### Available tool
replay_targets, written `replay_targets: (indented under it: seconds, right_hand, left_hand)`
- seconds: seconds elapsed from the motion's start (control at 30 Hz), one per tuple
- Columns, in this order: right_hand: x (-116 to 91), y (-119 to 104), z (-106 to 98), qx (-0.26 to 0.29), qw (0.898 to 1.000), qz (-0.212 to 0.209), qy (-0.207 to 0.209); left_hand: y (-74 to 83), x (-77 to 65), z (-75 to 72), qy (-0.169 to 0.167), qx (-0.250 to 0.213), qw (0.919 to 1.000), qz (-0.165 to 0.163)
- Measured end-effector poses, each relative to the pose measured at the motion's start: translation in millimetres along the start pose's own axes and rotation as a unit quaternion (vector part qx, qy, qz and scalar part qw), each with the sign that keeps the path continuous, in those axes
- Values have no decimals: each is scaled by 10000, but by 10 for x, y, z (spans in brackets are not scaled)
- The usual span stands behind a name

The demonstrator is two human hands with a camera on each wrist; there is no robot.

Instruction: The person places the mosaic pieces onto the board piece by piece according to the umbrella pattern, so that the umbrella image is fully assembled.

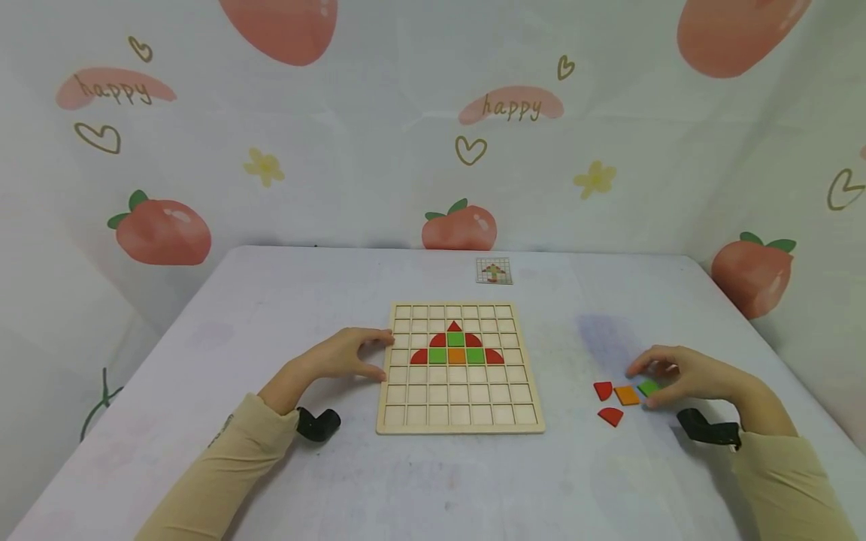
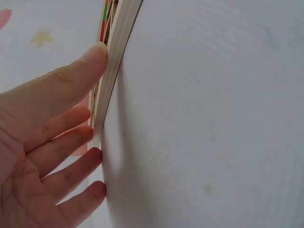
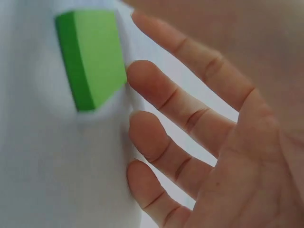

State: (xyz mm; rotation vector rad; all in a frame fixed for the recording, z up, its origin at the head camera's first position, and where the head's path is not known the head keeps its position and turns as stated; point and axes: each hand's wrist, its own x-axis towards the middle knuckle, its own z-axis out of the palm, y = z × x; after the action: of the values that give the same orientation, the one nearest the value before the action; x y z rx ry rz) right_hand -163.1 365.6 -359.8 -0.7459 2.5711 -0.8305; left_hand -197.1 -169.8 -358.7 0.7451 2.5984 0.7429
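Observation:
A wooden grid board [image 1: 460, 415] lies mid-table, with a red triangle [image 1: 454, 327], red quarter-circles, green squares and an orange square [image 1: 457, 355] set in its cells. At its left edge is my left hand [image 1: 346, 353], thumb and fingertips against the rim; the thumb [image 2: 78, 73] touches the wooden side. Over on the right, my right hand [image 1: 693, 377] hovers low around a loose green square tile [image 1: 648, 388], fingers spread. In the right wrist view a fingertip comes close to the green tile's edge; whether it touches I cannot tell.
Left of the green tile lie an orange square tile [image 1: 627, 395] and two red quarter-circle tiles [image 1: 610, 416]. A small pattern card [image 1: 494, 270] lies behind the board, near the table's far edge. A printed cloth [image 1: 379, 150] hangs behind the table.

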Motion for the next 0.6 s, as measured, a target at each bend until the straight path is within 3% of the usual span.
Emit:
replay_targets:
  seconds: [0.6]
  right_hand:
    - [-75,144,-25,82,9997,163,-166]
  left_hand:
    - [15,-26,-23,-21,-72,9999,-118]
